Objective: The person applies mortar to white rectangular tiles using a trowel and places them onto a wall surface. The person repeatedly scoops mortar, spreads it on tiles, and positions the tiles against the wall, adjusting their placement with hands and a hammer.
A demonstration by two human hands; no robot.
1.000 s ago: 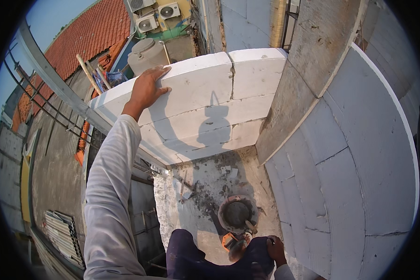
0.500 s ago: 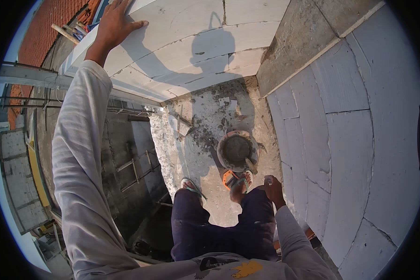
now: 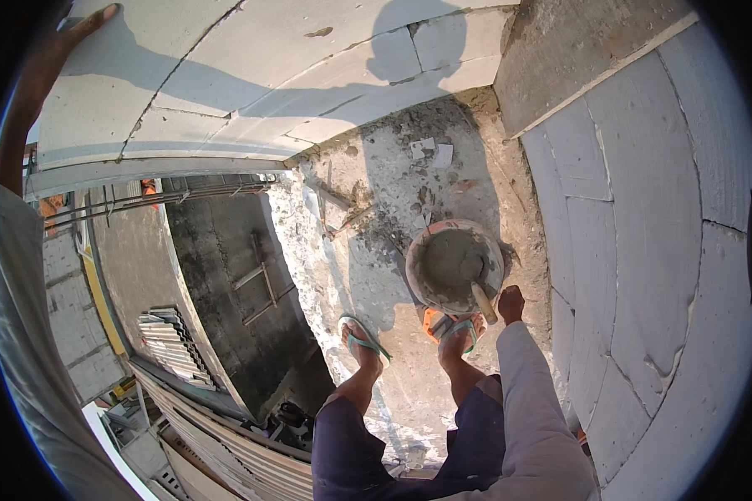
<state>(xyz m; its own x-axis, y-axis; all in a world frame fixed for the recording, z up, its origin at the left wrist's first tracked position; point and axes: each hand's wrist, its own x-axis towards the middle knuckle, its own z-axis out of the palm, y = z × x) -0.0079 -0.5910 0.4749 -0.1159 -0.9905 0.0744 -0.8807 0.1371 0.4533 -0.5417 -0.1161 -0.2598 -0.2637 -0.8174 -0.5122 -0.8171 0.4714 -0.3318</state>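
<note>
My left hand [image 3: 68, 46] rests at the top of the pale block wall [image 3: 251, 54], its thumb stretched out; the other fingers are mostly cut off by the picture's rim. A round tub [image 3: 415, 288] of wet grey mortar [image 3: 447, 257] stands on the floor in front of my right foot. In it leans a trowel whose wooden handle [image 3: 484, 302] sticks out over the near rim. My right hand [image 3: 510, 304] is closed just right of that handle, at the tub's edge. Whether anything is inside its fingers is hidden.
A second block wall [image 3: 627, 225] rises on the right, beside a grey concrete face [image 3: 576, 50]. The floor's left edge [image 3: 288, 259] drops to a lower level with corrugated sheets [image 3: 175, 342]. Wood scraps [image 3: 347, 219], white fragments [image 3: 433, 152] and an orange item [image 3: 433, 324] lie around.
My right hand has moved from beside my thigh forward and down to the trowel handle. My view has shifted lower and nearer the tub; my left hand now sits at the far left rim.
</note>
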